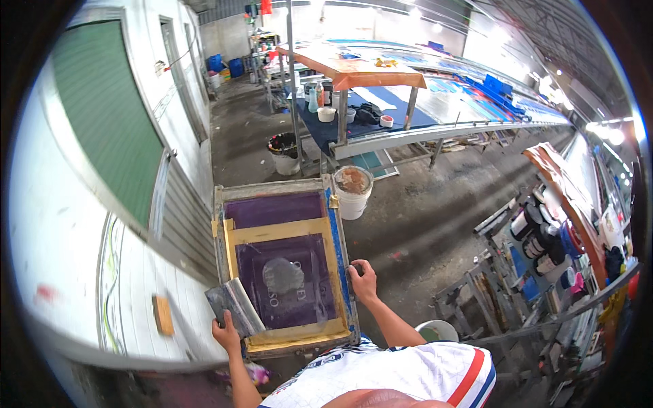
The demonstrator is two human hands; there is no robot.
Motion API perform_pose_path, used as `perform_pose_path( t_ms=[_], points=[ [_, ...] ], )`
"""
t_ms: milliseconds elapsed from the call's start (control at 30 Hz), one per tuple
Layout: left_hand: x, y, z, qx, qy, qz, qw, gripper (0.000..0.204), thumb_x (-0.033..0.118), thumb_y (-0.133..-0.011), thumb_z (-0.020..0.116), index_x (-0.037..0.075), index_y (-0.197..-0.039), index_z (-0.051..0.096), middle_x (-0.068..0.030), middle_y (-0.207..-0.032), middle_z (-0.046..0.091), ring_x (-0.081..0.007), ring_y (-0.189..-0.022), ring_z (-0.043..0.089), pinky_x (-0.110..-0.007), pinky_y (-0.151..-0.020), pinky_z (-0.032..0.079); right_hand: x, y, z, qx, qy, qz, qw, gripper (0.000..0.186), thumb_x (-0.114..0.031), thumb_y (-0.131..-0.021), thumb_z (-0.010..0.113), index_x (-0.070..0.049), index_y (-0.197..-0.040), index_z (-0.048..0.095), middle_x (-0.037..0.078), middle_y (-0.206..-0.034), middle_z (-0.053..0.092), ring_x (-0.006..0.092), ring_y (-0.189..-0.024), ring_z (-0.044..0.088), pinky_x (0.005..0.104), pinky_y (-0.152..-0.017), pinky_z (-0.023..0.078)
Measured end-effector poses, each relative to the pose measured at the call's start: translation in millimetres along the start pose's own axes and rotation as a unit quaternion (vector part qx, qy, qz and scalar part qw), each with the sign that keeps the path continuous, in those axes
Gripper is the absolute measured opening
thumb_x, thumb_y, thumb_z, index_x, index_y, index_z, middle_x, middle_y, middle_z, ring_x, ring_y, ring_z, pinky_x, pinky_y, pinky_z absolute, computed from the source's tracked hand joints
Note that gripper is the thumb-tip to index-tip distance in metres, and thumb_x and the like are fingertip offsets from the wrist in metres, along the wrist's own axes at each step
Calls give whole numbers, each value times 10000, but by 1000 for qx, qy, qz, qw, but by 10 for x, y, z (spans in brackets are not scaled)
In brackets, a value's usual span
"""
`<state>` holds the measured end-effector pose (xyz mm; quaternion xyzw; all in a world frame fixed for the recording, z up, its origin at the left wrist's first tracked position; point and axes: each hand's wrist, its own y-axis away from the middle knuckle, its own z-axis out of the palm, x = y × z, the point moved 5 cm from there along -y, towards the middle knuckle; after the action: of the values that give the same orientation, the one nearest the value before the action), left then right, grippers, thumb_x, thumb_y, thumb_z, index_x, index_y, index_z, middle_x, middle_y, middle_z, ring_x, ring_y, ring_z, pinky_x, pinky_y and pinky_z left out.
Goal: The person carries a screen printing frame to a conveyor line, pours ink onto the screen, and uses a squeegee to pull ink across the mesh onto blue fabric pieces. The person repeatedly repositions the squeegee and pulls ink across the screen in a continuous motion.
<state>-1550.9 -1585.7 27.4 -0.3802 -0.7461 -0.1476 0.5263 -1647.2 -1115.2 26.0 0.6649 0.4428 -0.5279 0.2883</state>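
A rectangular screen frame (pixel 330 219) holds purple mesh (pixel 275 207) bordered with tan tape, with pale lettering and a grey round patch in the middle. My left hand (pixel 226 328) grips a long grey metal-edged tool (pixel 241 306), like a squeegee or coater, tilted over the screen's lower left corner. My right hand (pixel 362 284) is closed at the frame's right edge, around a small dark part of it.
A white wall (pixel 68 265) with green shutter door (pixel 102 115) runs along my left. Ahead are buckets (pixel 352 202) and a long printing table (pixel 449 130) with containers and cloths. A cluttered rack (pixel 544 238) of frames and containers stands right, a pail (pixel 442 332) beside me.
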Motion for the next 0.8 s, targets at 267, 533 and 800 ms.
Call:
perform_pose_path(
  t_ms=[267,533,800],
  points=[
    [117,-2526,1442,55,-12,121,991,511,422,-907,727,-81,-943,645,-165,-871,687,-316,-767,615,-417,-744,489,-167,-2013,2003,16,3,11,1000,233,-206,-872,690,-67,-1059,682,144,-985,712,270,-943,694,377,-849,512],
    [442,-4623,2578,58,-34,27,997,554,449,-880,744,-83,-876,593,-239,-782,628,-340,-713,560,-462,-672,441,-746,-4134,3499,-19,28,-4,999,203,-189,-905,699,-60,-1057,658,138,-916,681,259,-836,658,369,-781,503],
    [526,-5066,3037,78,1,42,996,549,441,-870,759,-85,-858,605,-202,-767,640,-289,-707,565,-437,-674,455,-822,-4777,3675,-5,45,-48,998,210,-195,-905,691,-60,-1062,658,117,-959,678,255,-844,640,370,-770,493]
  ],
)
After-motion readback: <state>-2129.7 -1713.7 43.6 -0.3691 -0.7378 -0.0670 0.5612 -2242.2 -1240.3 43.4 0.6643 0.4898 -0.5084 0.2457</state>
